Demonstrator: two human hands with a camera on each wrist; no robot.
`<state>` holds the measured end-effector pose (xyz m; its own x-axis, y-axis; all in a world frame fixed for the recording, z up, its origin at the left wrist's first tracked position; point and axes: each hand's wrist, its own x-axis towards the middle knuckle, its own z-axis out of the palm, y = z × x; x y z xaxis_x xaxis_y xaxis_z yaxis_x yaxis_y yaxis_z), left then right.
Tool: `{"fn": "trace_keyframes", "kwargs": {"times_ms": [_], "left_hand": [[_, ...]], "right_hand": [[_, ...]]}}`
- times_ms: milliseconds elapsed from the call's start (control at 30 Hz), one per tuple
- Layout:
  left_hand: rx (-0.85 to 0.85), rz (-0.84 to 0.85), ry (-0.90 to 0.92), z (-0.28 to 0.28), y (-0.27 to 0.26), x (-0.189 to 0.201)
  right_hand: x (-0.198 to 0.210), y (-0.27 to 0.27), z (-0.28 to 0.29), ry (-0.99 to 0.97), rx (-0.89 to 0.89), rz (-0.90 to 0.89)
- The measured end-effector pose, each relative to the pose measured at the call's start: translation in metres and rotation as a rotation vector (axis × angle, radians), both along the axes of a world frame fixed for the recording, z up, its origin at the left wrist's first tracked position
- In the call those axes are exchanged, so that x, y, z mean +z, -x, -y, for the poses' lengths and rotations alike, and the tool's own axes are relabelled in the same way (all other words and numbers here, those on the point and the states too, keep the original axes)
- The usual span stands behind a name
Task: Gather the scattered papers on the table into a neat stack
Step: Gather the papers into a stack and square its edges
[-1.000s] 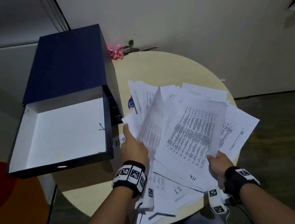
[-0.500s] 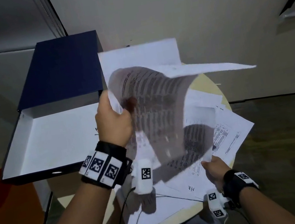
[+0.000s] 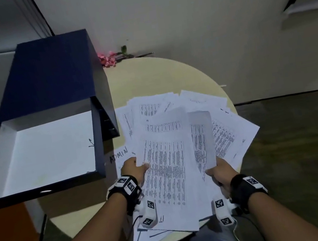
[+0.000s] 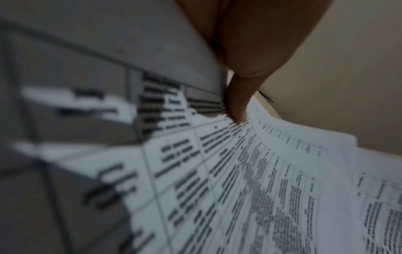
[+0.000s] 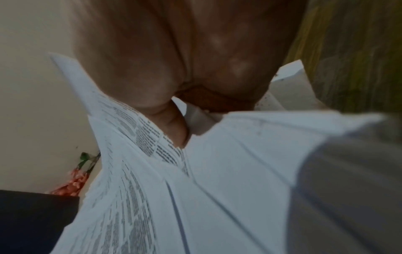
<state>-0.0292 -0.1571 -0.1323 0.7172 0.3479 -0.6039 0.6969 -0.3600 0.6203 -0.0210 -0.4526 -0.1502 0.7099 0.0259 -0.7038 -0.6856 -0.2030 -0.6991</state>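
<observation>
Several printed white papers (image 3: 177, 121) lie fanned over the right half of a round pale table (image 3: 154, 74). My left hand (image 3: 134, 168) pinches the left edge of a top printed sheet (image 3: 165, 172), thumb on its face; the left wrist view shows the thumb (image 4: 237, 103) pressing on the printed sheet (image 4: 239, 189). My right hand (image 3: 219, 170) grips the near right corner of the papers, thumb on top. In the right wrist view the fingers (image 5: 176, 127) are tucked between sheets (image 5: 152, 189). A sheet marked ADMIN (image 3: 118, 155) lies under the pile by the left hand.
An open dark blue box file (image 3: 49, 152) with a white inside stands on the table's left, its lid (image 3: 50, 73) raised behind. Pink flowers (image 3: 108, 59) lie at the table's far edge. A dark floor lies to the right. Some sheets overhang the near edge.
The left hand had lifted a bundle of sheets high into the air; it has now come down and the sheets lie flat on top of the pile. The right hand stayed at the near right corner.
</observation>
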Motion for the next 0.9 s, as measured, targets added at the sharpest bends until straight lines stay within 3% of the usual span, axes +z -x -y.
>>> {"fn": "trace_keyframes", "kwargs": {"times_ms": [167, 367, 533, 733, 833, 900], "left_hand": [[0.025, 0.073, 0.06, 0.003, 0.005, -0.001], [0.225, 0.207, 0.204, -0.008, 0.014, -0.014], [0.256, 0.037, 0.347, -0.024, 0.022, -0.01], [0.291, 0.089, 0.27, -0.034, 0.037, -0.043], [0.321, 0.017, 0.241, -0.041, 0.04, -0.066], [0.292, 0.036, 0.261, -0.04, 0.04, -0.061]], "right_hand": [[0.01, -0.004, -0.015, -0.109, 0.037, 0.051], [0.009, -0.004, -0.034, -0.184, 0.038, 0.084], [0.015, -0.002, -0.045, -0.18, 0.103, 0.052], [0.012, -0.006, -0.037, 0.055, -0.004, 0.072], [0.001, -0.01, -0.017, 0.496, -0.063, 0.215], [0.001, -0.012, -0.008, 0.639, -0.071, 0.232]]}}
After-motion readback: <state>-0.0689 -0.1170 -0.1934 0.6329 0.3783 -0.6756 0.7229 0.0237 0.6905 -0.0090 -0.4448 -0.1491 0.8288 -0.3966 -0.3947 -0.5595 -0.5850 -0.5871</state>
